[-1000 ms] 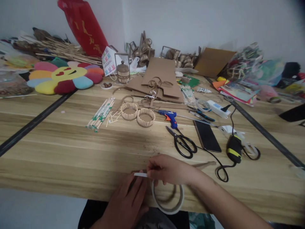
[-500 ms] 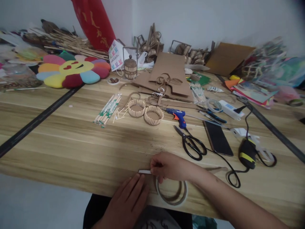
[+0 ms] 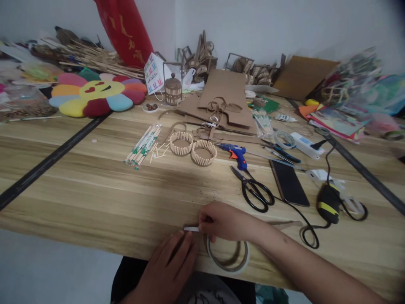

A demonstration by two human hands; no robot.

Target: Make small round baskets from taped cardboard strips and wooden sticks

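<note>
Near the table's front edge, my right hand pinches the end of a short white strip. A pale ring, like a roll of tape, lies just below that hand and is partly covered by it. My left hand rests flat on the table edge, fingers stretched, their tips at the strip's left end. Further back stand two rings of small wooden sticks, side by side. Black-handled scissors lie to the right, below a blue glue gun.
On the wooden table, a phone and a black and yellow device with a looping cable lie at the right. Packed sticks lie left of centre. Behind are cardboard, a flower cushion and a small lidded basket.
Both hands have barely moved. The right hand and the strip have shifted very slightly to the left.
</note>
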